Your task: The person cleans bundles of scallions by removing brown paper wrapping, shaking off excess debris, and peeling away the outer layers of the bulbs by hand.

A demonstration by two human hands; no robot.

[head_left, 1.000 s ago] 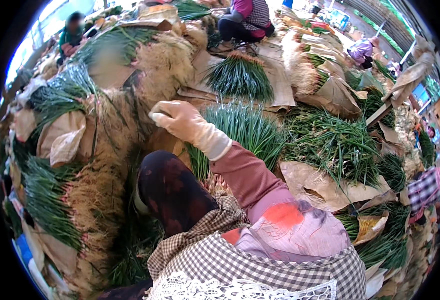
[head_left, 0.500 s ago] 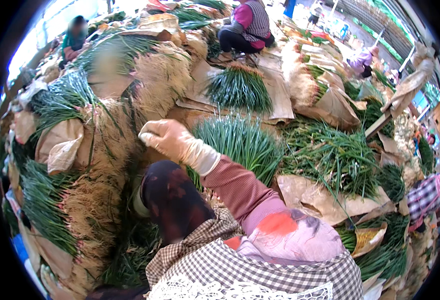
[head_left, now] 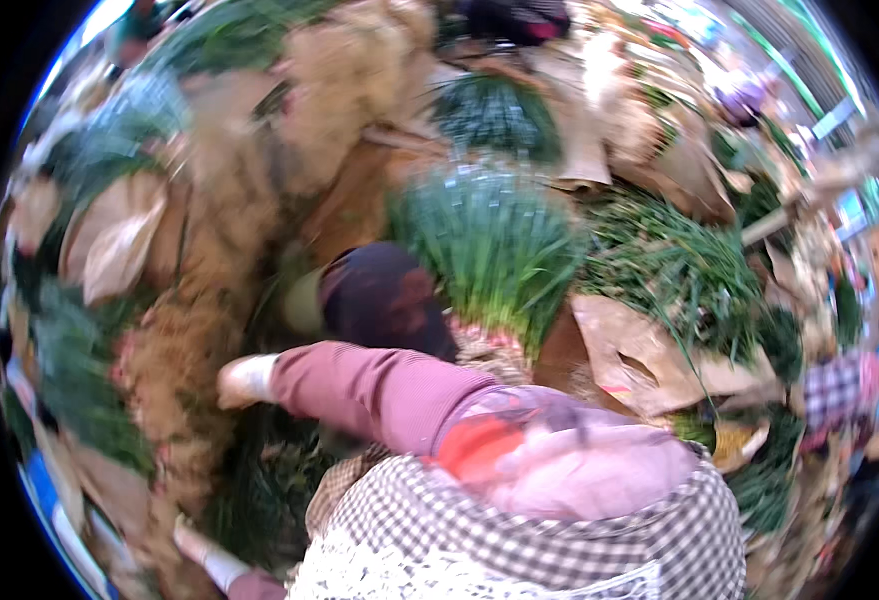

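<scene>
Right hand (head_left: 245, 380): white-gloved, reaching left onto a root-ended bundle (head_left: 175, 370); grip unclear through blur.
Left hand (head_left: 200, 555): gloved, low near-left among green stalks (head_left: 260, 500); grip unclear.

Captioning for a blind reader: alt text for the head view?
A person in a checked vest reaches the gloved right hand into piled bunches of green onions, the left hand low among them. Brown paper lies around; the picture is blurred.
</scene>
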